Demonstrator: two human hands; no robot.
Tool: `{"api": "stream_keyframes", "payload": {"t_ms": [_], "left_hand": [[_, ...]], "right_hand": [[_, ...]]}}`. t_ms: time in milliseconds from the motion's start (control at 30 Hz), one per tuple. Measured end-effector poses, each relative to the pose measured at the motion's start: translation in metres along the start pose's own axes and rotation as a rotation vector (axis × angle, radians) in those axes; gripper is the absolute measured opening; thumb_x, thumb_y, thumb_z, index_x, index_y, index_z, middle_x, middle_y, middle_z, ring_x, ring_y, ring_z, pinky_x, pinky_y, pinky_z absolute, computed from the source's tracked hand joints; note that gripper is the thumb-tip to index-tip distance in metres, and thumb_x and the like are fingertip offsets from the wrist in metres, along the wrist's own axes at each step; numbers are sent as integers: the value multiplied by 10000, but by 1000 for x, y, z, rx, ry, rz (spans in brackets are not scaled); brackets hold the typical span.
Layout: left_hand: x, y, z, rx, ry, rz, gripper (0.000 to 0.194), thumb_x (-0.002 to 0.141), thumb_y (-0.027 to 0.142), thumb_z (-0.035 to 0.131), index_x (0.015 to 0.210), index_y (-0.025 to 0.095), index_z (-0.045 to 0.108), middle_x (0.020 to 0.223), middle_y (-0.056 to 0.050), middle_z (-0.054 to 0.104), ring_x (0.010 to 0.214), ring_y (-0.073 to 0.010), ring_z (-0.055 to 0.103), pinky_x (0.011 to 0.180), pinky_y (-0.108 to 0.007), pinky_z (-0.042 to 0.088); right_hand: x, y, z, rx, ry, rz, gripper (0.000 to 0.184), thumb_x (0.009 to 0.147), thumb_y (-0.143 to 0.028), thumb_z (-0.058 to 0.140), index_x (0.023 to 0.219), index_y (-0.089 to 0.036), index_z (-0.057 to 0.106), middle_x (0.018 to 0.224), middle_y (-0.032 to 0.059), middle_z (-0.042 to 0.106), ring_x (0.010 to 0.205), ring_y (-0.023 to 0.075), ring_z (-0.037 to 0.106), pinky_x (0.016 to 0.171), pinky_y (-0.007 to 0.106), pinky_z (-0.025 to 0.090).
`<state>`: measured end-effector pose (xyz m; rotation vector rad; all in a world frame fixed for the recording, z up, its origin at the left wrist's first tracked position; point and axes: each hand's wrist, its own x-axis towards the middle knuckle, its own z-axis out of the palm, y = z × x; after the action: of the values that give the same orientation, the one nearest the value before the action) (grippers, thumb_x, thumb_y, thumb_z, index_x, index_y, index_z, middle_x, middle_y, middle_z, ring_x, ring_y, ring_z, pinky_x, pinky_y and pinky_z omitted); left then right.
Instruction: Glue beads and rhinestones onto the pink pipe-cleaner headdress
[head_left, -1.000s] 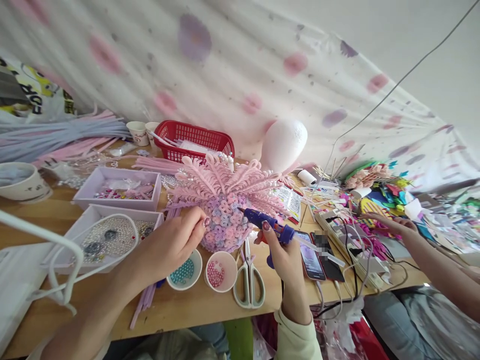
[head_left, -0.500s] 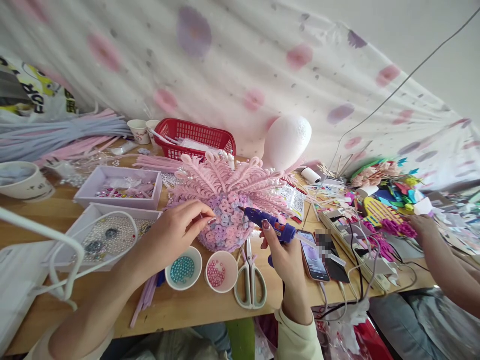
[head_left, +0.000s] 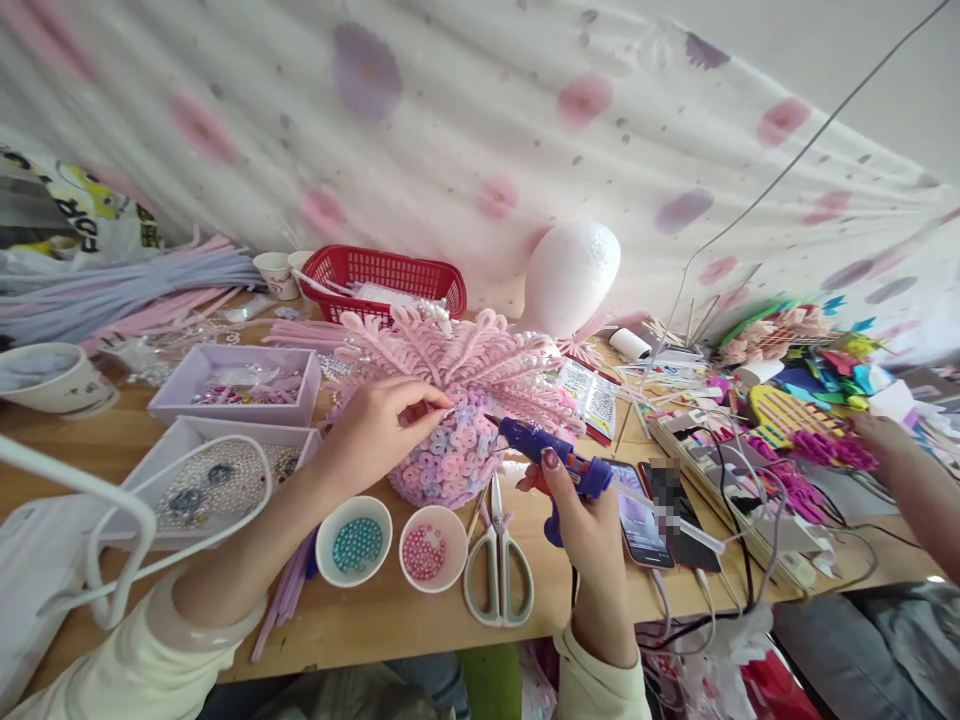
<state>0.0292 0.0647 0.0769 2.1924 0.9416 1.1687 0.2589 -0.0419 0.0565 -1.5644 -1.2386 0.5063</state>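
Observation:
My right hand (head_left: 577,510) is wrapped round a blue hot glue gun (head_left: 551,450); its dark nozzle points left at a ball covered in small pink, lilac and blue fuzzy flowers (head_left: 442,460). Beside the nozzle, my left hand (head_left: 382,430) is closed in a pinch at the ball's upper left. Whatever sits between those fingertips is too small to name. Pink fuzzy plumes (head_left: 450,355) with pearl beads fan out above the ball. Nearest below it stand a cup of teal beads (head_left: 354,541), a cup of pink beads (head_left: 433,549) and scissors (head_left: 498,570).
Two white trays of beads, one upper (head_left: 236,385) and one lower (head_left: 217,480), lie at left near a white lamp arm (head_left: 127,520). Behind are a red basket (head_left: 382,275) and a white balloon-shaped form (head_left: 570,275). Phones, cables and a power strip (head_left: 731,510) lie right, near another person's hand (head_left: 892,445).
My left hand has moved slightly right and up along the flower ball. The glue gun has shifted a little right, its nozzle still close to the ball. The camera view has shifted slightly.

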Motion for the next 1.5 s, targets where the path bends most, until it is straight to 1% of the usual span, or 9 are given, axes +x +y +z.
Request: {"api": "stream_keyframes", "payload": {"t_ms": [200,400,500,667,867,1033,1200,1367,1500], "left_hand": [[10,-12,18,40,-43,64,128,931,149,660,926,199,778,945,-32,704,875,-178,677,819,-330,568],[13,-23,25,54,-50,108,158,955,145,644,963,201,791,919,-21,649,861,-166,646,801,-319,553],[12,-27,25,50,-58,133,175,975,179,631,995,215,801,931,-23,644,868,-167,639,805,-328,564],[9,-27,21,87,-67,188,247,1012,176,555,1071,204,793,963,-41,655,896,-169,644,810,-324,568],[-1,-21,14,236,-7,278,288,1018,126,512,1134,198,766,960,-40,653,865,-147,649,755,-269,556],[-7,-17,11,382,-75,371,298,1031,168,505,1164,177,772,993,-69,636,787,-136,615,670,-247,535],[-6,-14,12,499,-98,383,312,1040,213,486,1149,191,777,998,-77,639,779,-152,595,679,-275,546],[-6,-9,10,515,-78,374,339,1036,209,469,1248,208,733,1021,-72,627,744,-136,564,657,-259,535],[-5,-9,11,543,-95,414,331,1034,220,474,1196,195,762,987,-83,604,775,-166,577,628,-267,505]], "right_hand": [[-2,13,-7,125,49,-13,565,938,-667,597,624,-206,681,658,67,709,637,193,652,566,285,498],[-3,22,-9,151,92,3,570,923,-693,611,644,-204,698,659,71,719,649,207,689,571,291,523],[-4,22,-9,157,96,33,588,908,-721,606,637,-208,698,659,80,721,645,222,688,529,299,516],[-4,23,-8,160,117,41,561,908,-706,616,645,-219,710,668,72,725,651,219,685,637,346,568],[-3,25,-7,169,143,61,572,887,-726,625,645,-213,697,649,73,712,584,200,653,536,304,507],[-5,24,-5,197,142,57,577,883,-730,637,630,-215,694,649,69,711,573,183,636,549,295,514],[-5,26,-5,172,121,60,578,904,-710,622,636,-205,712,668,79,715,557,176,609,422,256,405],[-5,27,-5,173,129,46,571,898,-705,630,625,-210,709,652,75,719,602,205,675,510,284,502],[-5,24,-5,159,138,52,578,880,-718,638,615,-209,707,653,85,729,605,214,689,508,286,497]]}}
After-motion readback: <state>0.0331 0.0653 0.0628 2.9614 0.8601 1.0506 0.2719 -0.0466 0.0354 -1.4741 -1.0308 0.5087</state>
